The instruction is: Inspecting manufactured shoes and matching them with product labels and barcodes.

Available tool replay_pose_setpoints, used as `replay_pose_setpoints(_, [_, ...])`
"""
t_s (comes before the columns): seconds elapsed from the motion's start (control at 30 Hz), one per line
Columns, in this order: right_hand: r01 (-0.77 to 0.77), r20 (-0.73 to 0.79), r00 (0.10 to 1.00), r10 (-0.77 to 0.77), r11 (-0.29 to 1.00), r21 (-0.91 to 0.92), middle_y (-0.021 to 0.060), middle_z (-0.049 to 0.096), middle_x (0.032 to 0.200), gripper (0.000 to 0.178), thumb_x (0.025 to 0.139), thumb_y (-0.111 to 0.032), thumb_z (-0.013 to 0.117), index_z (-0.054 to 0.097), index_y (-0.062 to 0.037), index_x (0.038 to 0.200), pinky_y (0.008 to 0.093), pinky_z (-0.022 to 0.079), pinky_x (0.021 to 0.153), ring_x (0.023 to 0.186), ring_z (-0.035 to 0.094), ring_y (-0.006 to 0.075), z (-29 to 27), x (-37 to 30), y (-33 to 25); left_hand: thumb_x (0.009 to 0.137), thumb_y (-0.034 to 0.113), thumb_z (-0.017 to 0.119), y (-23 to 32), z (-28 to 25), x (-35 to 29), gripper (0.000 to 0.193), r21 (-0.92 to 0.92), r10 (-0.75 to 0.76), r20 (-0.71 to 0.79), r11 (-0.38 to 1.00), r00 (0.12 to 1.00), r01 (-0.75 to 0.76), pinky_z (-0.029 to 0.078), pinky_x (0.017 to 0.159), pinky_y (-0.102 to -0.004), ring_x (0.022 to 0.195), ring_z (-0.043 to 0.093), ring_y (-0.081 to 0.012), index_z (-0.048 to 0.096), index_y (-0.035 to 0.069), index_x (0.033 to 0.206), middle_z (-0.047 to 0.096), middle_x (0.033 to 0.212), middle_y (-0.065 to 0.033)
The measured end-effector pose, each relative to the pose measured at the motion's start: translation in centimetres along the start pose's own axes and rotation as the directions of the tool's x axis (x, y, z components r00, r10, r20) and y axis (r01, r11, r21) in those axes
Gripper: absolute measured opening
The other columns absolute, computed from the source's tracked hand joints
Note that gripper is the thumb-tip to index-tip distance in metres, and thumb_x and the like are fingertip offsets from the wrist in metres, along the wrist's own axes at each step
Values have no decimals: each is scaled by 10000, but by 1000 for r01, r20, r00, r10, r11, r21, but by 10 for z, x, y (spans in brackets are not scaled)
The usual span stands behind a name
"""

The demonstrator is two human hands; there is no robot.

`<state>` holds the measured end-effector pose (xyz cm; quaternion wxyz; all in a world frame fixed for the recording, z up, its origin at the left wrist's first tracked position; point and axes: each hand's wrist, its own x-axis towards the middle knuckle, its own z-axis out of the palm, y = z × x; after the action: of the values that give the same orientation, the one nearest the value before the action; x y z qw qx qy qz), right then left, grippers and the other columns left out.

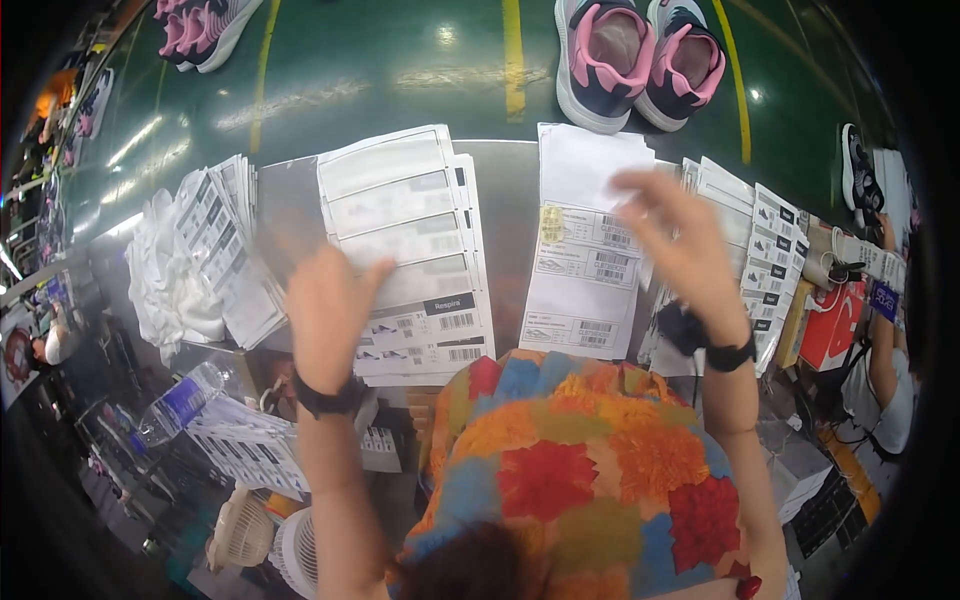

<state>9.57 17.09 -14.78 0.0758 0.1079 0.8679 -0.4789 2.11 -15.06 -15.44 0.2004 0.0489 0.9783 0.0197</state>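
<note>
two stacks of label sheets lie side by side on the grey worktop, a bare strip between them. the left stack has its long axis pointing away from the person, its far end leaning slightly left. the right stack is narrower, its long axis running nearly straight away, with a yellowish patch at its left edge.

left hand: nearest the left stack, across its left edge; thumb spread toward the sheets, nothing seen gripped. fingertips are blurred; contact cannot be confirmed. the stack lies to this hand's right.

right hand: nearest the right stack, over the far half of its right edge; thumb and fingers parted and pointing inward, no held item visible. motion blur; touching or apart cannot be determined. the stack lies to this hand's left.

both stacks therefore sit between the hands, each with its own side's hand nearer.
</note>
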Motion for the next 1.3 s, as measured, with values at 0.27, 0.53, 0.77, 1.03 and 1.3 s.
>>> replay_pose_setpoints(0.27, [147, 201, 967, -156, 987, 57, 181, 565, 1199, 495, 914, -179, 615, 471, 19, 1345, 344, 538, 711, 851, 652, 214, 98, -9, -19, 804, 232, 761, -4, 48, -28, 363, -724, -123, -72, 689, 990, 33, 484, 653, -381, 726, 592, -269, 564, -34, 953, 598, 811, -140])
replay_pose_setpoints(0.53, [-193, 323, 939, 119, 959, 208, 130, 676, 931, 400, 938, -307, 617, 595, 40, 1136, 325, 542, 654, 762, 665, 216, 101, 14, -29, 801, 158, 764, -106, 80, -37, 447, -622, 317, -129, -764, 940, 172, 427, 964, -357, 871, 477, -182, 435, 109, 1099, 461, 847, -6])
replay_pose_setpoints(0.77, [88, 175, 983, -58, 982, -167, 281, 628, 698, 413, 850, -324, 684, 588, 76, 807, 490, 526, 642, 681, 643, 460, 149, 36, -21, 845, 117, 700, -97, 90, -33, 276, -787, 180, 19, -605, 984, 125, 376, 1059, -538, 802, 468, -203, 476, 54, 994, 410, 768, -14])
replay_pose_setpoints(1.03, [115, -301, 948, -104, 993, 17, 159, 585, 630, 169, 891, -154, 647, 563, -15, 938, 380, 431, 518, 559, 594, 261, 83, 36, -44, 890, 119, 679, -81, 79, -35, 471, -964, -50, -27, -264, 998, -39, 474, 925, -338, 1004, 617, -223, 479, -68, 1273, 621, 1196, -143])
replay_pose_setpoints(1.3, [505, -601, 766, -230, 794, 338, 52, 684, 892, 130, 949, -32, 602, 566, 32, 1056, 188, 455, 684, 758, 592, 53, -17, 22, -88, 833, 180, 726, -31, 24, -57, 518, -32, 0, -552, 999, 834, -22, 470, 911, -358, 1064, 615, -284, 519, -45, 1251, 601, 1212, -206])
